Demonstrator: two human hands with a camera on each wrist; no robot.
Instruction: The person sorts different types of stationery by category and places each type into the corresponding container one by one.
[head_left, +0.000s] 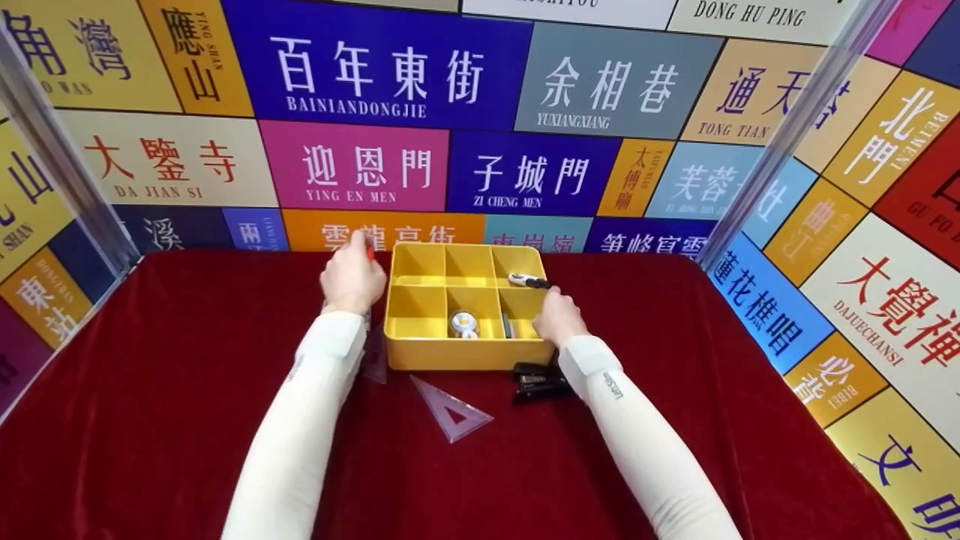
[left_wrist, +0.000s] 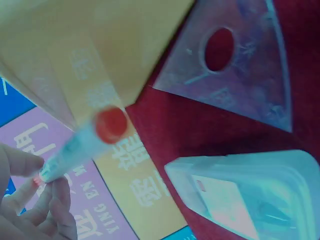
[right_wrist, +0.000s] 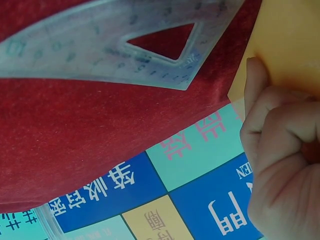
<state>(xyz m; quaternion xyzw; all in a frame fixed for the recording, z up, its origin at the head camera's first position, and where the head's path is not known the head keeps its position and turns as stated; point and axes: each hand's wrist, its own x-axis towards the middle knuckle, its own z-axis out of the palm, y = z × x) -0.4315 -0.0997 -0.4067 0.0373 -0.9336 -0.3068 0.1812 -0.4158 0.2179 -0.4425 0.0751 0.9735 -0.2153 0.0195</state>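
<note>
Coloured sign panels (head_left: 360,166) fill the wall behind, and before them stands the desk (head_left: 150,420) under its dark red cloth. From where I stand, the yellow box (head_left: 465,354), split into six compartments, sits towards the far edge.

The person's right hand (head_left: 562,319) is bent closed on the box's right wall; the left hand (head_left: 352,277), off the box's left side, has its fingers pinched on a tube.

Left of the box lie a clear plastic case (left_wrist: 250,195) and a clear plate with a round hole (left_wrist: 255,85). A clear plate with a triangular hole (right_wrist: 80,55) lies on the right. A black stapler (head_left: 536,386) and a clear triangle (head_left: 435,401) rest in front.

Smaller still: the red-ended tube (left_wrist: 80,150) up in the left hand, a black-and-white cutter (head_left: 529,280) in the back right compartment, a round white thing (head_left: 463,324) in the front middle one, and a thin grey strip (head_left: 508,326) in the front right.

I'd call the filling less than half done: three pieces are in, while the tube, stapler, case and clear plastic pieces are still out.
</note>
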